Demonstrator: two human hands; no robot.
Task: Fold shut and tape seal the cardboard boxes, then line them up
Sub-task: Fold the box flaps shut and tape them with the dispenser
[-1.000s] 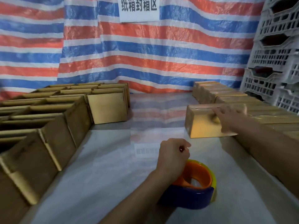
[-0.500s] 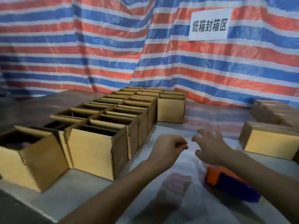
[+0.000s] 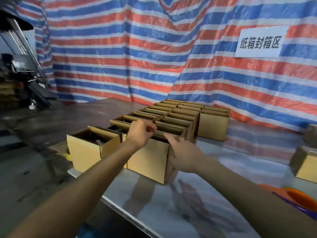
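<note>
At the right edge of the glossy tabletop (image 3: 197, 212) lies an orange and blue tape dispenser (image 3: 296, 198). The right hand (image 3: 185, 152) is open, fingers straight, reaching to the top right corner of the nearest open box (image 3: 147, 162). The left hand (image 3: 140, 133) hangs over that box's far rim, fingers curled in a loose fist with nothing seen in it. Another open box (image 3: 85, 148) stands just beside on the left. Rows of open boxes (image 3: 178, 117) run back toward the striped tarp (image 3: 120, 57) with its white sign (image 3: 259, 42).
</note>
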